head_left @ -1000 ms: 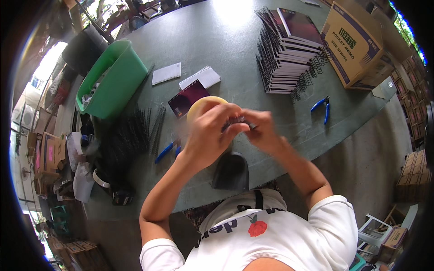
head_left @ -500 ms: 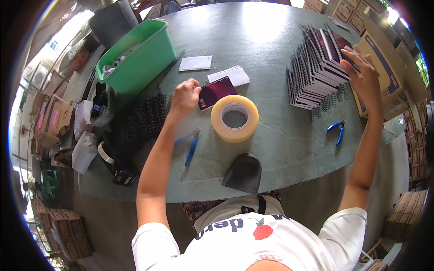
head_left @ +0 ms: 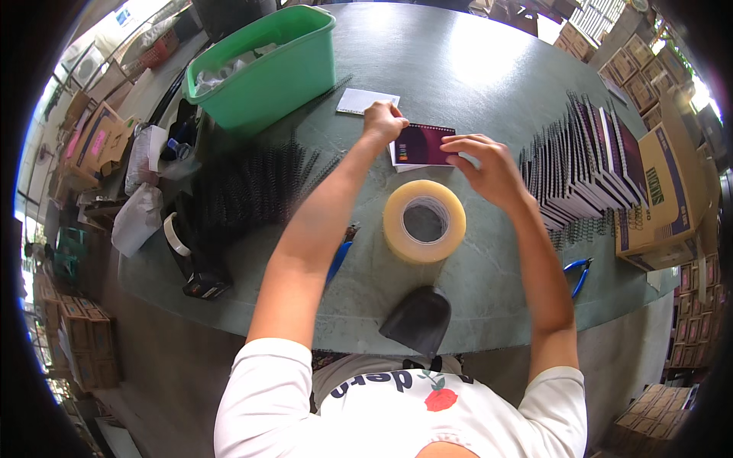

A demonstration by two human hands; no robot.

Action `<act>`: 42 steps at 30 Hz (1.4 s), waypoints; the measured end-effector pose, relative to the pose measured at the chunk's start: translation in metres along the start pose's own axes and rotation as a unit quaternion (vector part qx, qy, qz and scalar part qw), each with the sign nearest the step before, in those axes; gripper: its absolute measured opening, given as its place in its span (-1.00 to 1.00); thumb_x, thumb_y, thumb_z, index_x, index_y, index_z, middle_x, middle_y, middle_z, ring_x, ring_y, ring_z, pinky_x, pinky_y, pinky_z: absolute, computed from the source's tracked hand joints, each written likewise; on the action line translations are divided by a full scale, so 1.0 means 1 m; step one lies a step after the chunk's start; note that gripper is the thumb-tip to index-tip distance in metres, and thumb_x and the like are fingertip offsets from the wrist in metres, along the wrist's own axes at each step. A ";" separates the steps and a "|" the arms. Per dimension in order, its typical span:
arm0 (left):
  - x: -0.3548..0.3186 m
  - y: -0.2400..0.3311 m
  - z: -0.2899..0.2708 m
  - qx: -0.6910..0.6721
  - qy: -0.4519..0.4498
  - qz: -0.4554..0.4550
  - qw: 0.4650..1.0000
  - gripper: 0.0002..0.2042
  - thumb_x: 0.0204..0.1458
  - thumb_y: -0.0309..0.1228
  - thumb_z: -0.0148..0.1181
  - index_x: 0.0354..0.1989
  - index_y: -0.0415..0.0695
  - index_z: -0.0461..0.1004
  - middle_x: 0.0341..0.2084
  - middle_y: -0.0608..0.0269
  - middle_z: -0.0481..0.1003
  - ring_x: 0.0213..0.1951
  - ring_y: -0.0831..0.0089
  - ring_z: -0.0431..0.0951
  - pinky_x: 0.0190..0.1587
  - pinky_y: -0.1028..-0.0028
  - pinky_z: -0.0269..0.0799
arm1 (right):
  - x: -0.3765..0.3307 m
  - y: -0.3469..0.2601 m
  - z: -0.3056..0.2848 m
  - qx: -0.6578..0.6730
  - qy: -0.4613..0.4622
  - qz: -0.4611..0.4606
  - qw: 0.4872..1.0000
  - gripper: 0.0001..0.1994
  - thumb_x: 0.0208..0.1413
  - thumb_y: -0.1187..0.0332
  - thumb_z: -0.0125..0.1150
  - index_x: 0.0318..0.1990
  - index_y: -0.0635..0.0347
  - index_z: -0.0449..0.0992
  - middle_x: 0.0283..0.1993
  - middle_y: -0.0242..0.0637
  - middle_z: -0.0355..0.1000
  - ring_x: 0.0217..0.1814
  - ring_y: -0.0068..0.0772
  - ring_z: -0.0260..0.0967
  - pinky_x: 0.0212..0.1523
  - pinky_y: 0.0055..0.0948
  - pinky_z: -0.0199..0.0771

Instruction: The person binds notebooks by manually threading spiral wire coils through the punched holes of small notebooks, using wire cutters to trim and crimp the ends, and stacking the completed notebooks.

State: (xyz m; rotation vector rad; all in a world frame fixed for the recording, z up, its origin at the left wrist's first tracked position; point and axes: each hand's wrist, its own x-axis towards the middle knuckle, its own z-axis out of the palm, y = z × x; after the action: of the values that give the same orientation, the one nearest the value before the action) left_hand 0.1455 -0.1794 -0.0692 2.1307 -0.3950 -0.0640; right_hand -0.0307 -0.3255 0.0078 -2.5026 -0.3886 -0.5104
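Observation:
A small maroon cover (head_left: 424, 145) with punched holes along its top edge lies over white sheets (head_left: 405, 169), which peek out beneath it. My left hand (head_left: 382, 122) is closed in a pinch at the cover's upper left corner. At its right edge, my right hand (head_left: 489, 168) has its fingertips on top and its thumb lower down, gripping that edge. A separate white pad (head_left: 355, 100) lies just beyond my left hand. Close to the cover, on my side, sits a wide roll of clear tape (head_left: 397, 233).
Spiral-bound notebooks (head_left: 592, 168) stand stacked at right beside a cardboard box (head_left: 660, 191). Black wire coils (head_left: 244, 183) and a green bin (head_left: 279, 88) occupy the left. Blue cutters (head_left: 580, 276), a second blue-handled tool (head_left: 340, 258) and a black rounded piece (head_left: 418, 317) lie nearer me.
My right hand has left the notebook stack and come to the cover's right edge. The cover now lies over the white sheets, with my left hand at its upper corner. The view has shifted.

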 end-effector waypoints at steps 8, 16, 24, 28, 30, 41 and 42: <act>0.001 -0.039 0.002 -0.009 0.002 0.029 1.000 -0.88 -0.10 -0.38 0.27 -0.41 -0.14 0.59 -0.49 0.12 0.58 -0.41 0.42 0.58 -0.27 0.44 0.47 | 0.046 0.040 0.071 -0.127 -0.159 -0.098 0.974 -0.65 -0.10 0.44 0.27 -0.08 0.07 0.50 0.03 -0.35 0.42 0.13 -0.24 0.27 0.13 -0.28 0.29; -0.055 -0.035 -0.063 -0.102 -0.050 0.005 0.993 -0.84 0.01 -0.39 0.19 -0.29 -0.20 0.55 -0.52 0.34 0.52 -0.47 0.63 0.44 -0.41 0.56 0.38 | 0.061 0.053 0.100 -0.244 -0.313 -0.112 0.911 -0.40 -0.21 0.27 0.38 0.10 -0.36 0.37 0.32 -0.33 0.08 0.17 -0.13 0.22 0.10 -0.30 0.34; -0.093 -0.037 -0.089 -0.195 -0.076 -0.013 0.978 -0.81 0.00 -0.30 0.25 -0.30 -0.16 0.54 -0.49 0.39 0.51 -0.45 0.67 0.41 -0.44 0.61 0.36 | 0.076 0.051 0.074 -0.033 -0.319 -0.088 0.943 -0.46 -0.28 0.45 0.41 -0.01 -0.01 0.44 0.16 -0.21 0.28 0.17 -0.11 0.25 0.15 -0.23 0.28; -0.101 -0.036 -0.088 -0.178 -0.114 -0.012 0.977 -0.76 -0.04 -0.25 0.29 -0.30 -0.16 0.54 -0.48 0.37 0.52 -0.44 0.66 0.42 -0.43 0.61 0.36 | 0.078 0.057 0.075 -0.030 -0.339 -0.098 0.935 -0.49 -0.26 0.39 0.39 -0.02 -0.05 0.45 0.20 -0.16 0.25 0.19 -0.09 0.24 0.15 -0.20 0.32; -0.103 -0.039 -0.084 -0.178 -0.125 -0.009 0.976 -0.75 -0.05 -0.24 0.30 -0.30 -0.16 0.54 -0.49 0.37 0.52 -0.44 0.66 0.43 -0.44 0.61 0.36 | 0.081 0.056 0.076 -0.052 -0.363 -0.092 0.926 -0.51 -0.25 0.41 0.40 -0.04 -0.07 0.47 0.20 -0.17 0.24 0.18 -0.08 0.24 0.15 -0.21 0.31; -0.102 -0.038 -0.068 -0.178 -0.151 -0.024 0.972 -0.73 -0.05 -0.23 0.31 -0.30 -0.17 0.54 -0.51 0.38 0.51 -0.46 0.66 0.42 -0.45 0.60 0.36 | 0.078 0.051 0.077 -0.107 -0.361 -0.120 0.919 -0.56 -0.20 0.45 0.34 -0.06 -0.14 0.50 0.15 -0.27 0.24 0.07 -0.14 0.26 0.13 -0.23 0.27; -0.102 -0.039 -0.067 -0.180 -0.153 -0.020 0.971 -0.73 -0.05 -0.23 0.31 -0.29 -0.17 0.53 -0.51 0.38 0.51 -0.46 0.66 0.42 -0.45 0.60 0.36 | 0.078 0.052 0.077 -0.105 -0.361 -0.119 0.919 -0.56 -0.20 0.45 0.34 -0.06 -0.14 0.50 0.15 -0.28 0.24 0.08 -0.14 0.26 0.14 -0.23 0.27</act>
State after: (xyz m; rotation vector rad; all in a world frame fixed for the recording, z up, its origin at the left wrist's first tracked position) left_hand 0.0721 -0.0749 -0.0743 1.7697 -0.4798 -0.4592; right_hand 0.0791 -0.3110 -0.0415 -2.7978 -0.9669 0.3408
